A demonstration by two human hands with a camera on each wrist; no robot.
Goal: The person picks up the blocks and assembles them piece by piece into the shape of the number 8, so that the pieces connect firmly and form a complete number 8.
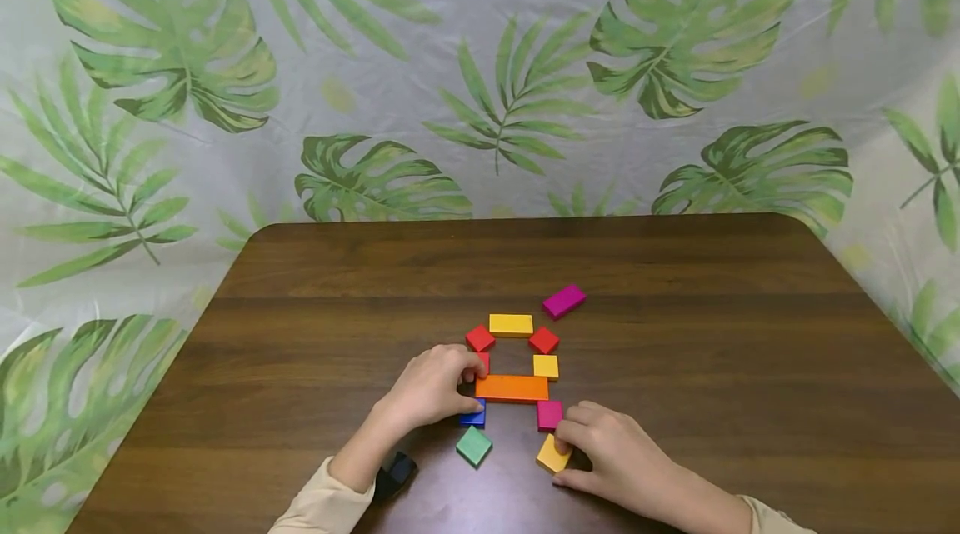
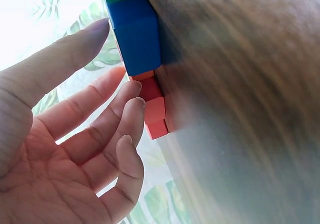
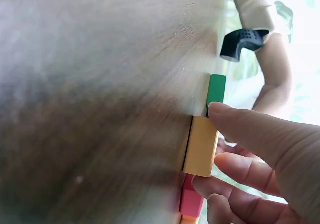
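Observation:
Small coloured blocks lie in a figure on the brown table (image 1: 315, 367). My left hand (image 1: 431, 388) spans its left side: the thumb is at the blue block (image 2: 137, 39), and the fingers are by the red block (image 1: 483, 363) and the end of the long orange block (image 1: 512, 388). My right hand (image 1: 618, 455) holds the yellow block (image 3: 201, 146) at the lower right between thumb and fingers; the block rests on the table. Above it lies a magenta block (image 1: 550, 415). A green block (image 1: 474, 446) sits below the blue one.
A yellow bar (image 1: 511, 326) tops the figure, with tilted red blocks (image 1: 480, 338) at its two ends. A yellow square (image 1: 546, 367) lies below the right one. A loose magenta bar (image 1: 564, 301) lies farther back. Leaf-patterned cloth (image 1: 525, 101) hangs behind.

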